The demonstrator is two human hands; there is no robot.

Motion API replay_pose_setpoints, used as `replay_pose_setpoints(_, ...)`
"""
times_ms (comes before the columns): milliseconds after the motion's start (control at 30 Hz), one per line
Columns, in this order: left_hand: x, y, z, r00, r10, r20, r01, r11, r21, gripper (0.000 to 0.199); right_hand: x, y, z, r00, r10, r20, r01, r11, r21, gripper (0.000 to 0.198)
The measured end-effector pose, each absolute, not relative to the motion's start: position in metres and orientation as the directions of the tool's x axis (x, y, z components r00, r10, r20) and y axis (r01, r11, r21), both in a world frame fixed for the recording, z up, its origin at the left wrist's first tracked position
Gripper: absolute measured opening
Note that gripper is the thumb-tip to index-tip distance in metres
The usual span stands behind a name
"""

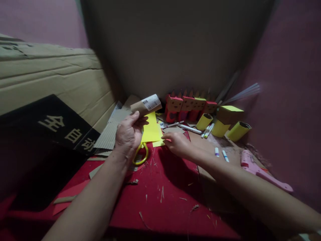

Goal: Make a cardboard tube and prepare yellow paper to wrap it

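Observation:
My left hand (129, 131) is closed around a brown cardboard tube (146, 104) with a white printed label, holding it tilted above the table. Just below the tube is a sheet of yellow paper (151, 129); whether the left fingers also grip it I cannot tell. With its fingertips pinched, my right hand (175, 142) holds the paper at its lower right edge. Under the paper, near my left wrist, yellow scissors handles (141, 155) stick out, and the blades are hidden.
Red figures with cardboard heads (187, 105) stand at the back. Yellow-wrapped tubes (239, 130), markers (190, 129) and a pink glue gun (263, 172) are to the right. A black printed panel (55, 134) leans at left, and scraps litter the red table (160, 211).

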State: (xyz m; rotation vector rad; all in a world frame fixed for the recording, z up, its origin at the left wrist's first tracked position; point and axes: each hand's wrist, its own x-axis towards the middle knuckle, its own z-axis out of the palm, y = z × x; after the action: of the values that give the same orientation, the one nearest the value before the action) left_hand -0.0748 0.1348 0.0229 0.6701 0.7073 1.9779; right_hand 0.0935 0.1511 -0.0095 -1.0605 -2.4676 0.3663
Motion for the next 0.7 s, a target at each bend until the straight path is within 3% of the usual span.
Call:
replay_pose_setpoints(67, -0.065, 0.131, 0.018, -0.357, 0.907, 0.225, -0.543, -0.398, 0.740, 0.003, 0.115, 0.143, 0.001, -0.519, 0.817, 0.250, 0.471, 0.518, -0.714, 0.018)
replay_pose_setpoints(133, -0.053, 0.124, 0.012, -0.222, 0.937, 0.269, -0.474, -0.345, 0.810, 0.012, 0.137, 0.137, 0.009, -0.363, 0.911, 0.197, 0.170, 0.273, -0.947, 0.029)
replay_pose_setpoints(200, -0.042, 0.117, 0.005, -0.067, 0.955, 0.289, -0.366, -0.293, 0.884, 0.021, 0.156, 0.132, 0.013, -0.342, 0.932, 0.121, -0.105, 0.091, -0.990, 0.041)
replay_pose_setpoints(300, -0.029, 0.105, -0.004, 0.120, 0.944, 0.306, -0.166, -0.285, 0.944, 0.028, 0.174, 0.127, 0.010, -0.378, 0.923, 0.066, -0.243, -0.030, -0.969, 0.037)
replay_pose_setpoints(400, -0.020, 0.098, -0.011, 0.275, 0.944, 0.183, -0.043, -0.178, 0.983, 0.027, 0.181, 0.124, 0.002, -0.334, 0.941, 0.050, -0.249, -0.037, -0.968, 0.032)
replay_pose_setpoints(533, -0.011, 0.096, -0.021, 0.442, 0.897, -0.033, -0.168, 0.119, 0.979, 0.034, 0.184, 0.118, -0.008, -0.295, 0.935, 0.195, -0.101, 0.172, -0.980, 0.031)
replay_pose_setpoints(633, -0.007, 0.097, -0.025, 0.462, 0.886, -0.038, -0.240, 0.166, 0.956, 0.033, 0.183, 0.114, -0.015, -0.315, 0.881, 0.352, 0.046, 0.385, -0.922, 0.031)
replay_pose_setpoints(700, -0.006, 0.097, -0.025, 0.443, 0.896, -0.031, -0.218, 0.142, 0.965, 0.035, 0.182, 0.111, -0.018, -0.270, 0.886, 0.376, 0.041, 0.401, -0.915, 0.036)
